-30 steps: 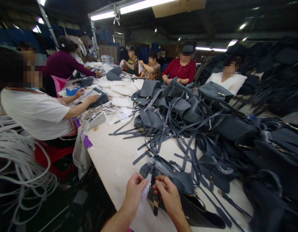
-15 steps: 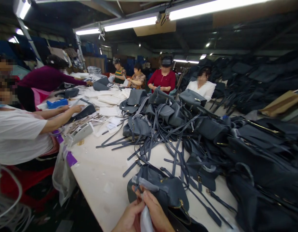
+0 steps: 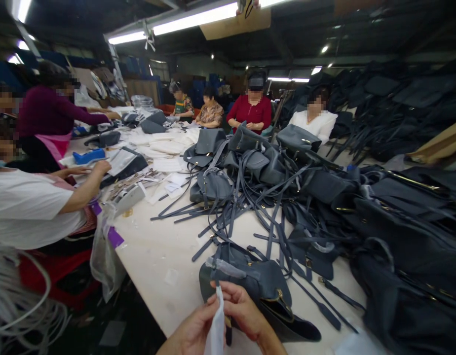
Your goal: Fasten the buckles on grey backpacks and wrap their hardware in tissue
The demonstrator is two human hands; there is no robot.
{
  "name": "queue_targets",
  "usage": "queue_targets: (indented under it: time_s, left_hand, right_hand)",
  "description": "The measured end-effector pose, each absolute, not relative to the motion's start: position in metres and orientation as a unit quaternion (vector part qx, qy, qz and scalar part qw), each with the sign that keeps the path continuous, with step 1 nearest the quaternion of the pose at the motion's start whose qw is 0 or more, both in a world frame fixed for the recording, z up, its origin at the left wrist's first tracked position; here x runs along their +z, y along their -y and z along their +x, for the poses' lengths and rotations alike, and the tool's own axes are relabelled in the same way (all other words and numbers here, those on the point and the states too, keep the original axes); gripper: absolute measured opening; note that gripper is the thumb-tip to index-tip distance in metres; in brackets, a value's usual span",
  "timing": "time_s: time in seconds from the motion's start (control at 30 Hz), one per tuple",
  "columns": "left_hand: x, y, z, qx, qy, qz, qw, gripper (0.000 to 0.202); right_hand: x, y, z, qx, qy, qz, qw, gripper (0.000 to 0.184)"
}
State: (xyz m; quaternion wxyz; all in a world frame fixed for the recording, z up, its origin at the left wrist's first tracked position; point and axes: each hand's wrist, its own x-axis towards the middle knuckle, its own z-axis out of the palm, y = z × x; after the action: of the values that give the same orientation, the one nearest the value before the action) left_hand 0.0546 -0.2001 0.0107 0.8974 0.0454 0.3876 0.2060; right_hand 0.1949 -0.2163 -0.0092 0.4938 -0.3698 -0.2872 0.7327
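Close before us, our left hand (image 3: 197, 319) and right hand (image 3: 243, 308) clamp fingers on a thin white paper-like strip (image 3: 215, 330), likely light, soft, best pinched at its narrow top, near a slumped blue-grey leather-look bag (image 3: 267, 282) on an off-white desk (image 3: 156, 259).

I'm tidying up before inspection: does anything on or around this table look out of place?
No damage is evident on the bag by the right hand. Untidy, though: straps lie tangled across the table beyond it, and a flat grey scrap sits on the floor at lower left, possibly dropped.
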Motion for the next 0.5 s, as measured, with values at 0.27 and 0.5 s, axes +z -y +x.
queue_targets:
  time_s: [0.27,0.5]
  left_hand:
    - [0.007,0.198,0.056,0.246,-0.372,0.164,0.880,0.043]
    - [-0.033,0.175,0.038,0.275,-0.455,0.365,0.764,0.061]
  right_hand:
    - [0.006,0.211,0.194,0.634,0.350,-0.474,0.502,0.037]
    - [0.011,0.232,0.210,0.502,0.484,-0.610,0.376,0.022]
